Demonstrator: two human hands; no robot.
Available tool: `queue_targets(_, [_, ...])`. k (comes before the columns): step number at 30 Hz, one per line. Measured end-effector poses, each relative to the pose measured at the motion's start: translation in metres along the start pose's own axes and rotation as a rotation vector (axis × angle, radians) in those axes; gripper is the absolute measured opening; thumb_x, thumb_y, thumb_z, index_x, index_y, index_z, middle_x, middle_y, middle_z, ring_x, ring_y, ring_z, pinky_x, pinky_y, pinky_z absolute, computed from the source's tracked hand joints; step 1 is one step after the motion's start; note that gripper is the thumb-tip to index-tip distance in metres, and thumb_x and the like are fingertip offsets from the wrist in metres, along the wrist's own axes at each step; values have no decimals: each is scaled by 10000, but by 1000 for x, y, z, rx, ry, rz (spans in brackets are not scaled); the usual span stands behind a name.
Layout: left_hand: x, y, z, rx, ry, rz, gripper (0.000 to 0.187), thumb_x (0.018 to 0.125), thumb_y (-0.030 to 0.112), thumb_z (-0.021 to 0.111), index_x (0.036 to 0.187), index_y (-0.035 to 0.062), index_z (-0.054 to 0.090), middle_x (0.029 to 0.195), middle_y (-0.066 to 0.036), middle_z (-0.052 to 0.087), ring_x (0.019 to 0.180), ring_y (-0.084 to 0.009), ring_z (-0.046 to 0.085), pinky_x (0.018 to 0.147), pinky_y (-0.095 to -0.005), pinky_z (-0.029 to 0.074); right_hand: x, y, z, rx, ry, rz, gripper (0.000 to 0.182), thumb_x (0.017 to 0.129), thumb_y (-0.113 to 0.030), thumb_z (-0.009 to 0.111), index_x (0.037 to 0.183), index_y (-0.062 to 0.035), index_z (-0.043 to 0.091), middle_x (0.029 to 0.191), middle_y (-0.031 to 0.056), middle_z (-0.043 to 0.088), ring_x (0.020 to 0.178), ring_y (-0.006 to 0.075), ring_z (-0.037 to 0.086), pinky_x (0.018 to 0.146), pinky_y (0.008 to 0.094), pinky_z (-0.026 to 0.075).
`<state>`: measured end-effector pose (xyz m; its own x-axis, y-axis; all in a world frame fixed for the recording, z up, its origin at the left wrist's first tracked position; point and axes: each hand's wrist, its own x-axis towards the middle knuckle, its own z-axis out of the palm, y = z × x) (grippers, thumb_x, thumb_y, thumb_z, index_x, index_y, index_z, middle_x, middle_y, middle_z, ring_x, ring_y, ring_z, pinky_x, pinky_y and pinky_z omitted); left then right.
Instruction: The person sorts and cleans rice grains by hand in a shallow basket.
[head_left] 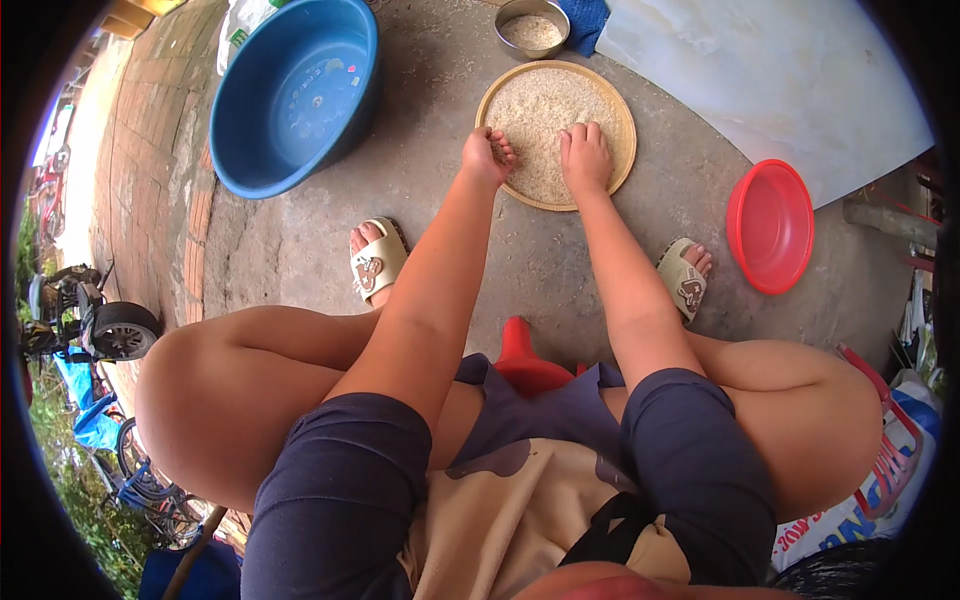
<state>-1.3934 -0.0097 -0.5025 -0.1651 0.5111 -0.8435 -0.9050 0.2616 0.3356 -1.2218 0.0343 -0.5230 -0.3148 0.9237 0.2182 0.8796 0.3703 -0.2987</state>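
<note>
A round, tan-rimmed tray (627,120) lies on the concrete floor with a layer of rice grains (545,100) spread across it. My left hand (490,155) is at the tray's left edge, turned on its side, with fingers loosely curled and a little apart; nothing shows in it. Over the right half of the tray, my right hand (588,158) rests palm down, its fingertips on the rice. Whether grains are under those fingers is hidden.
A metal bowl of rice (532,32) stands just beyond the tray. A large blue basin (295,95) is at left, a red basin (770,227) at right. A pale sheet (760,80) covers the upper right. Slippered feet flank the tray; a red stool (530,370) shows below.
</note>
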Motion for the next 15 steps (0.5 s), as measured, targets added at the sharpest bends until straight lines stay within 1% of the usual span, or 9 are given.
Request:
queue_targets(2, [0, -3, 0, 21, -8, 10, 249, 914, 216, 373, 711, 92, 444, 612, -30, 473, 540, -146, 438, 495, -282, 396, 4, 5, 3, -8, -86, -10, 300, 884, -379, 541, 925, -83, 567, 1021, 100, 565, 890, 306, 563, 748, 412, 453])
queue_targets(4, [-2, -5, 6, 71, 38, 43, 260, 920, 218, 370, 712, 87, 458, 598, -34, 482, 533, -157, 458, 491, -288, 402, 5, 7, 2, 113, -47, -25, 339, 913, -390, 494, 835, -75, 590, 809, 117, 602, 721, 322, 597, 637, 440, 463])
queue_targets(5, [-3, -7, 9, 73, 37, 45, 260, 920, 218, 370, 712, 87, 458, 598, -34, 482, 533, -157, 458, 491, -288, 402, 6, 9, 0, 114, -45, -25, 339, 913, -390, 494, 835, -75, 590, 809, 117, 602, 721, 322, 597, 637, 440, 463])
queue_targets(7, [-5, -10, 12, 72, -15, 46, 267, 925, 219, 369, 740, 67, 487, 619, -47, 507, 554, -170, 486, 498, -298, 418, 11, 5, -11, 209, -76, 150, 417, 947, -371, 436, 697, -69, 578, 606, 138, 554, 599, 360, 573, 576, 443, 451])
queue_targets(8, [-6, -12, 13, 82, -14, 59, 263, 931, 211, 365, 815, 35, 522, 659, -58, 526, 583, -181, 507, 532, -311, 461, 15, 1, -12, 210, -80, 146, 417, 947, -371, 436, 697, -69, 578, 606, 138, 554, 599, 360, 573, 576, 443, 451])
queue_targets(10, [-7, -12, 16, 81, -43, 55, 256, 931, 205, 363, 851, 24, 525, 687, -65, 533, 603, -186, 514, 554, -315, 479, 27, -2, -9, 618, 46, 406, 470, 963, -326, 430, 570, -75, 487, 448, 81, 444, 431, 279, 488, 459, 375, 386])
queue_targets(11, [-7, -12, 17, 85, -76, 51, 254, 931, 198, 360, 887, 13, 528, 715, -72, 540, 623, -191, 521, 576, -320, 497, 31, -2, -8, 612, 36, 399, 470, 963, -326, 430, 570, -75, 487, 448, 81, 444, 431, 279, 488, 459, 375, 386])
queue_targets(13, [-7, -12, 22, 111, -69, 61, 260, 931, 181, 351, 940, -9, 527, 784, -95, 549, 682, -202, 534, 632, -331, 519, 45, -15, -26, 1464, -130, 514, 469, 963, -302, 455, 539, -108, 406, 450, -2, 377, 379, 140, 357, 400, 285, 276])
queue_targets(15, [-9, -11, 28, 92, -114, 98, 276, 930, 175, 342, 958, -27, 527, 827, -117, 547, 727, -213, 538, 671, -343, 522, 54, -36, -52, 1550, -141, 465, 469, 961, -292, 469, 534, -123, 373, 464, -23, 348, 396, 98, 314, 397, 261, 241])
